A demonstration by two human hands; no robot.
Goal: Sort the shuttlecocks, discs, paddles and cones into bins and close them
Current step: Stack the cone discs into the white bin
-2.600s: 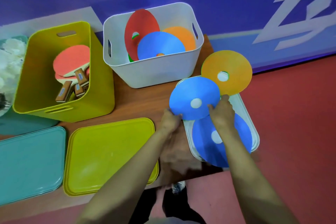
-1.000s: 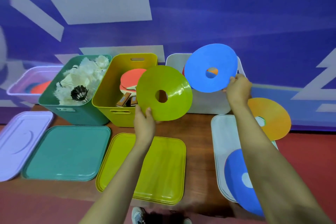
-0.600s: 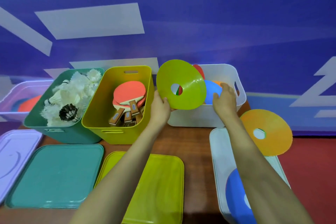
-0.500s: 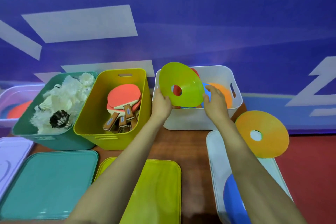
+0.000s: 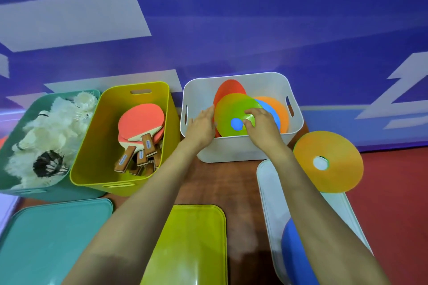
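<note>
The white bin [image 5: 240,148] stands at the middle back and holds a red disc [image 5: 228,89], an orange disc [image 5: 279,109], a blue disc [image 5: 274,114] and a green disc [image 5: 231,109] in front. My right hand [image 5: 260,126] has bent fingers and thumb on the green disc's face, beside its centre hole. My left hand [image 5: 201,127] lies with straight fingers at the disc's left edge, inside the bin. Another orange disc [image 5: 333,169] and another blue disc [image 5: 296,252] lie on the white lid [image 5: 268,183] at the right.
A yellow bin [image 5: 92,169] holds several paddles [image 5: 141,120]. To its left a teal bin [image 5: 14,122] is full of shuttlecocks [image 5: 51,132]. The teal lid [image 5: 51,233] and yellow lid [image 5: 192,245] lie on the wooden table [image 5: 220,183] in front.
The blue disc went from my right hand into the white bin. The green disc was lowered into the bin; my left hand has let go and my right hand now rests on it.
</note>
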